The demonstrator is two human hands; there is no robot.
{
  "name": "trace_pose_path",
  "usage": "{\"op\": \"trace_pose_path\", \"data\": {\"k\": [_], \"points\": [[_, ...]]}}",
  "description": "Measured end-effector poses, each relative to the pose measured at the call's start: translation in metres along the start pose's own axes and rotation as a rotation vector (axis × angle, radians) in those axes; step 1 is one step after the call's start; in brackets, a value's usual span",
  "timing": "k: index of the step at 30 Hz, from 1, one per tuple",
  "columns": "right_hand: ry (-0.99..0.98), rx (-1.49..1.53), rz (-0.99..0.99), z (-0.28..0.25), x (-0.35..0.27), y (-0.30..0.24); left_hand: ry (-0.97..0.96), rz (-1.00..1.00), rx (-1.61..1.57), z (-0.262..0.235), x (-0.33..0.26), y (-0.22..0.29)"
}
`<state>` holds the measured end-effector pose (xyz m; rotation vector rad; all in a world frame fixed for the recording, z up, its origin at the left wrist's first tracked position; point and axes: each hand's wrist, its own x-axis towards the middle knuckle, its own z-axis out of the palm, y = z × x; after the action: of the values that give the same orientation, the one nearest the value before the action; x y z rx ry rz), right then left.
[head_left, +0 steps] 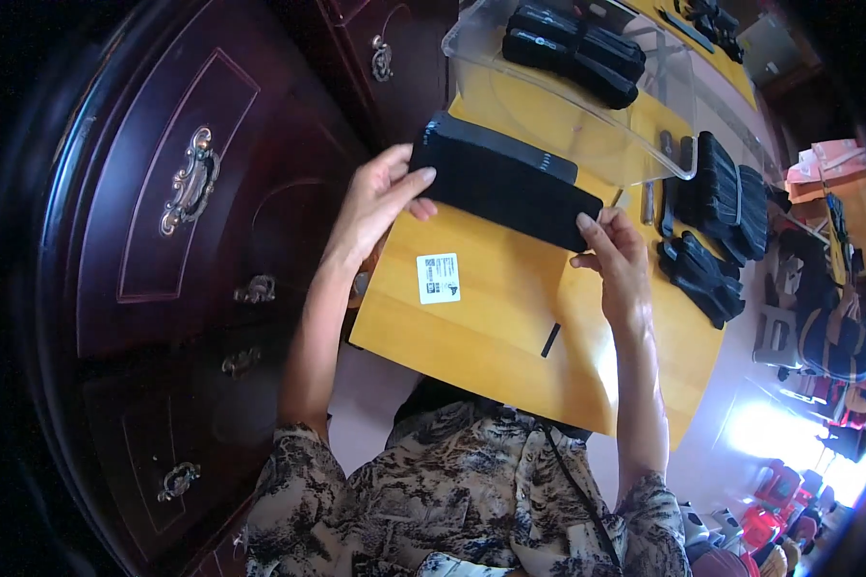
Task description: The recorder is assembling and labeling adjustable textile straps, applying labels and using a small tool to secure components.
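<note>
A wide black fabric band stretches between my two hands above the wooden table. My left hand pinches its left end, thumb on top. My right hand grips the right end between thumb and fingers. Just behind the band shows a dark grey strip with small pale marks; whether it is joined to the band I cannot tell. A white printed label lies flat on the table, nearer to me. To its right is a short, thin black strip.
A clear plastic bin holding bundled black bands stands at the table's far side. More black bundles lie at the right, with a black folded piece nearer. The yellow table adjoins a dark wooden cabinet.
</note>
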<state>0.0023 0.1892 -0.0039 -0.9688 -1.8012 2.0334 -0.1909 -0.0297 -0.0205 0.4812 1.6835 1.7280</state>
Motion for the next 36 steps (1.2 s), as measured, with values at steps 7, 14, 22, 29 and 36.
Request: {"op": "trace_pose_path", "data": {"k": [7, 14, 22, 29, 36], "points": [[0.061, -0.211, -0.029, 0.015, 0.037, -0.006, 0.175, -0.035, 0.176, -0.016, 0.054, -0.007], [0.145, -0.26, -0.035, 0.015, 0.059, 0.007, 0.234, 0.064, 0.385, -0.015, 0.077, -0.014], [0.194, -0.319, -0.09, 0.013, 0.055, 0.009, 0.254, 0.12, 0.473, -0.013, 0.078, -0.028], [0.239, -0.34, -0.065, 0.011, 0.053, 0.013, 0.246, 0.169, 0.604, -0.01, 0.078, -0.027], [0.211, -0.312, -0.007, 0.01, 0.054, 0.019, 0.238, 0.103, 0.624, -0.011, 0.078, -0.031]]}}
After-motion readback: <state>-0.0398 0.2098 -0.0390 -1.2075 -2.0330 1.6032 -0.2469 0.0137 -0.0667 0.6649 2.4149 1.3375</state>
